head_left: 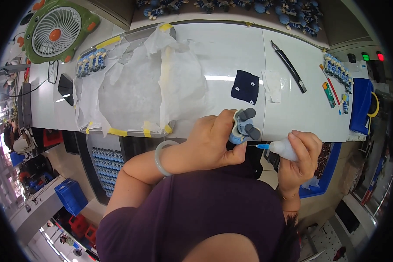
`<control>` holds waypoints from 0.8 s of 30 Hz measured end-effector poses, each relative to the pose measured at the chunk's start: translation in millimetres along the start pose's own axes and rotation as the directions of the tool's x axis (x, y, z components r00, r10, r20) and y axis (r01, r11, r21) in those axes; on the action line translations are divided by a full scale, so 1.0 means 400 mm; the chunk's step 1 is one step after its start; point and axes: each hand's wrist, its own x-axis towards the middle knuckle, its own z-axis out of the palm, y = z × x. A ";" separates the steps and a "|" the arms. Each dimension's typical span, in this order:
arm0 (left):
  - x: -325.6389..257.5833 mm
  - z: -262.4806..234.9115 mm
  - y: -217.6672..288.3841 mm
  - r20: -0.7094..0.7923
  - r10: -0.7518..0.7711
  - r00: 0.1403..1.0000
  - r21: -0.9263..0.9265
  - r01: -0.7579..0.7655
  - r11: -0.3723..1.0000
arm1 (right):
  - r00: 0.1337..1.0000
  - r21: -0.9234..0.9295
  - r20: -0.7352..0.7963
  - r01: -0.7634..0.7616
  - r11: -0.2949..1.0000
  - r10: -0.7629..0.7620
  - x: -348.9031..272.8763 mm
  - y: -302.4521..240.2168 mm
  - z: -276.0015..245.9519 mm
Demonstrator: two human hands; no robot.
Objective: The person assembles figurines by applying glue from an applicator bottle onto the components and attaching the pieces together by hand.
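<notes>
At the near edge of the white table (231, 48), a small blue doll figure (243, 126) is gripped by the left hand (212, 142). A white squeeze bottle (284, 148) is clasped in the right hand (299, 159), its blue nozzle pointed left at the figure.

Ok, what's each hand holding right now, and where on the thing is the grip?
The left hand grips a small blue doll around its body, grey legs sticking up. The right hand holds a white squeeze bottle by its body, blue nozzle toward the doll.

figurine (243, 126) body hidden, bottle (284, 148) mostly covered
</notes>
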 end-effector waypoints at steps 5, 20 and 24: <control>0.001 0.001 0.006 -0.029 0.026 0.999 0.124 -0.022 0.992 | 0.998 -0.144 -0.020 0.058 0.988 -0.061 -0.010 -0.005 -0.016; -0.006 0.006 0.002 -0.007 0.019 1.000 0.105 -0.018 0.994 | 0.994 -0.268 -0.024 0.099 0.958 -0.110 -0.006 -0.013 -0.025; -0.005 0.006 0.003 -0.005 0.026 1.000 0.097 -0.025 0.995 | 0.992 -0.284 -0.023 0.113 0.952 -0.125 -0.004 -0.013 -0.027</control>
